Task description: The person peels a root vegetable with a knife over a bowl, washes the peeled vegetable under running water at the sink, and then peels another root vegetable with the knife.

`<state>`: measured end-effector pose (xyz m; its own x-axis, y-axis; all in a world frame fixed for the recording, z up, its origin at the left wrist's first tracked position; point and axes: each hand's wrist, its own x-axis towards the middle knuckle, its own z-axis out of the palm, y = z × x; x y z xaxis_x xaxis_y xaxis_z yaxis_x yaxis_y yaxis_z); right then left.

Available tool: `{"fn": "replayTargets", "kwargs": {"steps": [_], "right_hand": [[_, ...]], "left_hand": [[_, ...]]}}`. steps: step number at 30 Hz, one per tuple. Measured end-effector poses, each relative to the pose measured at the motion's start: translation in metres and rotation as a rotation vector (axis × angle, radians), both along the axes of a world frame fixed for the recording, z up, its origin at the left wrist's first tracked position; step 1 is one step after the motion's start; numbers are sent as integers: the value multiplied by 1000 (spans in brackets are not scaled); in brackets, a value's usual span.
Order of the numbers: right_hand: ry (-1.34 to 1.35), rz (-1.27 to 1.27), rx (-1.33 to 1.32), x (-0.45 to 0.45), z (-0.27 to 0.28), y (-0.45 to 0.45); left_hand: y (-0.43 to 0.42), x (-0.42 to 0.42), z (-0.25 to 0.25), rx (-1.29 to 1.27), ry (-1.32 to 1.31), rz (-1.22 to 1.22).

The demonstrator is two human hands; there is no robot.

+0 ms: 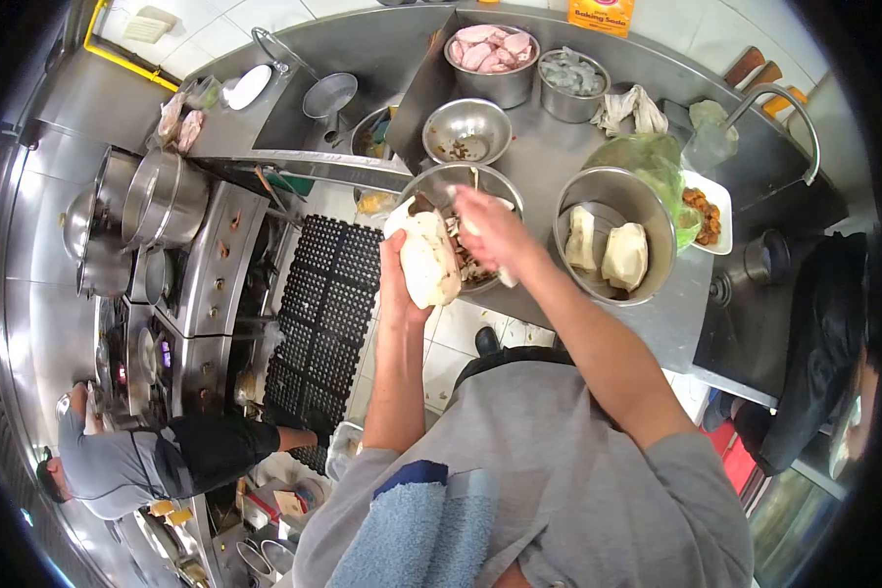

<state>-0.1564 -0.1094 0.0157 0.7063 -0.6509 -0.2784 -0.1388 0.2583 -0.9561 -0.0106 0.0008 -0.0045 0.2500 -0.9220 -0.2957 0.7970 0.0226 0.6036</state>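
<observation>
Beyond, a box [600,14] reads "Baking Soda"; left hand [396,282] clasps a pale chunk [428,261], right hand's [493,231] grip unclear.

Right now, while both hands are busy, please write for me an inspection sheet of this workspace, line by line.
Surface: steel counter, crowded; small bare patches show.
Job's things: pale piece held near a bowl of brown and pale bits; two more pale pieces in a pot.
Clutter: white cloth, green plastic bag, plate of brown food.
Hands: left hand grips the pale piece; right hand is blurred, its hold unclear.
Cables: nothing seen.
Surroundings: black floor mat; another person by the stove.
</observation>
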Motion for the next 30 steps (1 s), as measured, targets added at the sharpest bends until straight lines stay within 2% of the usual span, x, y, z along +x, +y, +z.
{"fn": "replayTargets", "kwargs": {"steps": [1,2,4,6,8,15,21,24,26,28,30], "right_hand": [[33,-1,161,-4,0,-7],[23,11,-70,-6,-4,-7],[-31,-25,-614,-5,-20,-1],[-7,41,-835,-6,-28,6],[181,215,-642,-21,12,12],[376,168,-776,-20,31,16],[200,-27,-851,4,-5,21],[30,-134,-673,23,-29,14],[-115,-93,-285,27,-57,-7],[53,-14,-179,5,-19,-1],[202,76,-344,-9,-4,3]], "left_hand": [[1,-1,5,-52,14,-41],[2,-2,8,-105,29,-81],[1,1,3,-41,-33,-54],[-1,3,2,13,-79,-5],[-4,-1,5,64,-98,56],[0,0,-7,131,-171,30],[-1,-9,-7,120,-97,78],[1,-10,-5,148,-94,90],[3,-15,0,69,-96,41],[5,-12,1,-4,-70,12],[2,-1,0,-73,-19,-11]]}}
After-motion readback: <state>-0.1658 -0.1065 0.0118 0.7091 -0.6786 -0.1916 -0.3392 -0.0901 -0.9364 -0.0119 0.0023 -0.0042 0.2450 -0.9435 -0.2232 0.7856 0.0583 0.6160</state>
